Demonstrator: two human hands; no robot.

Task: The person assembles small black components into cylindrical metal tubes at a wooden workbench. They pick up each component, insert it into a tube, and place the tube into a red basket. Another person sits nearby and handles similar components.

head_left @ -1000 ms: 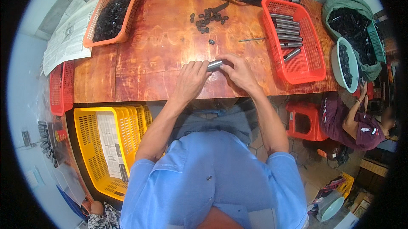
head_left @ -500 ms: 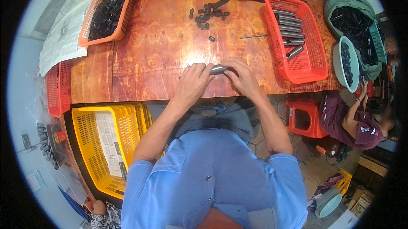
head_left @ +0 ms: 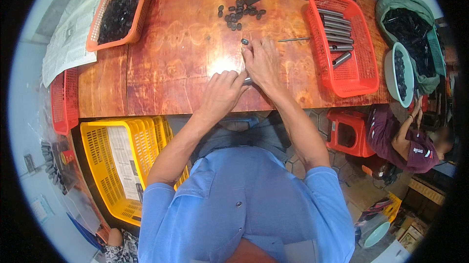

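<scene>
My left hand [head_left: 222,91] is closed around a short grey metal tube [head_left: 248,81] near the table's front edge; the palm hides most of the tube. My right hand [head_left: 263,63] reaches forward over the wood, off the tube, thumb and fingers apart. Just beyond its thumb lies a single small black oval piece [head_left: 245,41]; whether they touch I cannot tell. Farther back a loose cluster of similar black pieces [head_left: 234,18] lies by a black strap. A thin metal rod [head_left: 293,39] rests right of my right hand.
A red basket [head_left: 344,87] of metal tubes stands at the right, an orange basket [head_left: 93,41] of black parts at the far left. Past the right edge are a pale green basin [head_left: 389,75] and a green sack [head_left: 398,0]. Yellow crates [head_left: 110,204] sit below; another person [head_left: 391,133] works at the right.
My right hand has left the tube and moved forward to the single black piece. My left hand keeps hold of the tube. The view has shifted slightly.
</scene>
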